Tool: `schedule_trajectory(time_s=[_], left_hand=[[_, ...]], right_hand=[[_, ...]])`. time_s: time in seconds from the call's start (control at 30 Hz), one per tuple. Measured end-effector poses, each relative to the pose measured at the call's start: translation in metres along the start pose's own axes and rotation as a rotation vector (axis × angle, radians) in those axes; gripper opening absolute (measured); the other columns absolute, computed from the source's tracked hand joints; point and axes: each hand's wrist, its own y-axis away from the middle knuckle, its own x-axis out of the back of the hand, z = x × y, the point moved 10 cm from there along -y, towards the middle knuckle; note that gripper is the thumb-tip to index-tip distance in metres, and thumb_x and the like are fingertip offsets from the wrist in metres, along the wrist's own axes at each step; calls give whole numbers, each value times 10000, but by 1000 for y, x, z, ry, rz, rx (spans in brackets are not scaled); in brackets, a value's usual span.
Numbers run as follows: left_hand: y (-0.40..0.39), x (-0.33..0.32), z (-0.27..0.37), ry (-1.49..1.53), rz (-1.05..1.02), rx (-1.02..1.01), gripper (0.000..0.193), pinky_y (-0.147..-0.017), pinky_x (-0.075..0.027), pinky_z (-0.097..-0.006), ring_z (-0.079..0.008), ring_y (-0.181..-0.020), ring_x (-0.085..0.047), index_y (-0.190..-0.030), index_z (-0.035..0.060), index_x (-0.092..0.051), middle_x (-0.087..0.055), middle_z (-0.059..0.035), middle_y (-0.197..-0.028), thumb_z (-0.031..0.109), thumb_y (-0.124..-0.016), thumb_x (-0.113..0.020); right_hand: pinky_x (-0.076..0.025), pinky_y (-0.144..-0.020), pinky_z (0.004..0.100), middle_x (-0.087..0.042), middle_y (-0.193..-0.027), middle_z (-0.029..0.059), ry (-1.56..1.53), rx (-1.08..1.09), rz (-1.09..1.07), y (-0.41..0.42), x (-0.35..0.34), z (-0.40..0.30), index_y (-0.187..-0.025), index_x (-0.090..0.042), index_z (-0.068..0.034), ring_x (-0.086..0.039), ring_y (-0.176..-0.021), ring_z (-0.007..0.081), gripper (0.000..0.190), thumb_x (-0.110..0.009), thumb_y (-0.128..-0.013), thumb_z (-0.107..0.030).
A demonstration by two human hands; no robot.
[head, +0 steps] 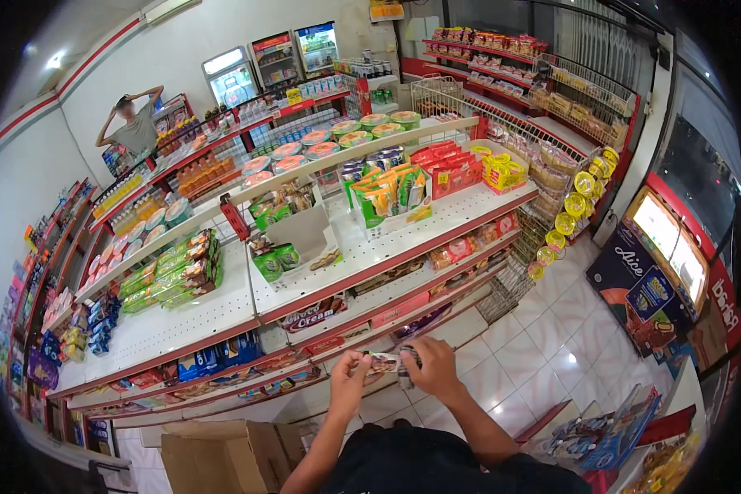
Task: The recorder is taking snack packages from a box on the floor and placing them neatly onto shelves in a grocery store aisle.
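Observation:
Low in front of my body, my left hand [349, 381] pinches one end of a small printed snack packet [383, 363]. At its other end, my right hand [432, 369] grips a dark patterned packet or bundle [407, 367]; its exact kind cannot be told. The shelf unit [296, 304] stands just beyond both hands. On its top shelf are a partly filled white display carton [302, 242] with green packets [276, 263], a fuller display box [388, 200] and stacked green biscuit packs [176, 268].
An open cardboard box [207, 460] stands on the floor at lower left. To the right are hanging yellow cups [574, 204], an ice cream freezer [642, 278] and a rack of packets [586, 438]. A person [133, 126] stands behind the far shelves, arms raised to the head.

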Motion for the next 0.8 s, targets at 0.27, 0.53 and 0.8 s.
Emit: schedule_trajectory(time_s=[0.27,0.53,0.8], left_hand=[[-4,3,-23,32,-25,40,132,-779,-622,-358,-125,-854,-638,-914,49,-515,-589,-21,-910,135,-1013,-523],[-13,5,-33,-190,-167,13,109,-777,-616,-362,-97,-842,-596,-953,55,-501,-558,-10,-892,142,-1016,-517],[-38,16,68,-538,-326,-113,133,-625,-516,-256,-51,-768,-524,-943,41,-490,-526,8,-829,145,-1004,-546]], right_hand=[[-469,-563,433,-640,-704,146,20,-239,-82,-4,11,26,-828,-629,-53,-622,-629,353,261,-646,-898,-304],[-433,-528,419,-548,-619,206,-193,-499,-192,28,5,80,-781,-603,-5,-571,-524,338,314,-643,-916,-286],[-448,-756,308,-602,-860,93,-443,-567,181,17,32,93,-957,-593,3,-546,-811,158,265,-529,-995,-251]])
